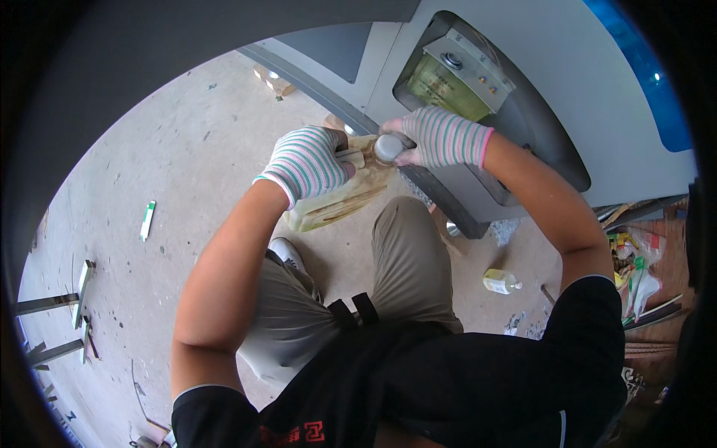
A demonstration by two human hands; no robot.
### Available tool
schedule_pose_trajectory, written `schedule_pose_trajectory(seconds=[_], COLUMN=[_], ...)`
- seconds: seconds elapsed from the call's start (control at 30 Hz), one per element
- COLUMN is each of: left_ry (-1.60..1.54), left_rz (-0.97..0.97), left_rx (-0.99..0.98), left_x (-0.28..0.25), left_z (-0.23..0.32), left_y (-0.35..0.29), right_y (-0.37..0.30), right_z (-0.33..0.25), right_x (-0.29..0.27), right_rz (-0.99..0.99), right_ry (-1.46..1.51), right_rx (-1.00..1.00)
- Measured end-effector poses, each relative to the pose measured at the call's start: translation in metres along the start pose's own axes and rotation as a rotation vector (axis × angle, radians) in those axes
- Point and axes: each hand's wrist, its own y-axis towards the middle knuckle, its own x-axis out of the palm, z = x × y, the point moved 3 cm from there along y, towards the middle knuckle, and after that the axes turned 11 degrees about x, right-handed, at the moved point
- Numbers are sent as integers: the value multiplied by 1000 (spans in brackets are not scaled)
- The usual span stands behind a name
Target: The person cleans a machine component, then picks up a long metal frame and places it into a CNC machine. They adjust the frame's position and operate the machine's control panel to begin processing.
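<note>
My left hand (310, 160), in a striped knit glove, is closed round the handle of a translucent, yellowish plastic jug (336, 207). The jug is tilted above the floor in front of my knees, with brown stains along its side. At its neck sits a round whitish cap (388, 148). My right hand (446, 138), gloved the same way, grips this cap between thumb and fingers from the right. The right fingertips behind the cap are partly hidden.
A pale grey machine cabinet (553, 82) stands ahead and right; its dark recess holds a metal box with a knob (452, 60). A bottle of yellowish liquid (500, 281) lies on the concrete floor. Metal legs (78, 299) stand at left, and mixed litter (638, 276) lies at right.
</note>
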Motion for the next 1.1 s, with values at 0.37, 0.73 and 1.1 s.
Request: schedule_pose_trajectory(seconds=[0.37,0.73,1.1], left_ry=[25,67,48], left_rz=[-64,-90,-124], left_rx=[25,60,104], left_x=[10,18,24], left_z=[3,3,2], left_y=[9,19,24], right_y=[-7,-13,-7], right_z=[-4,3,-5], right_x=[29,39,56], right_rz=[216,248,190], right_ry=[1,-29,-92], right_rx=[-6,-24,31])
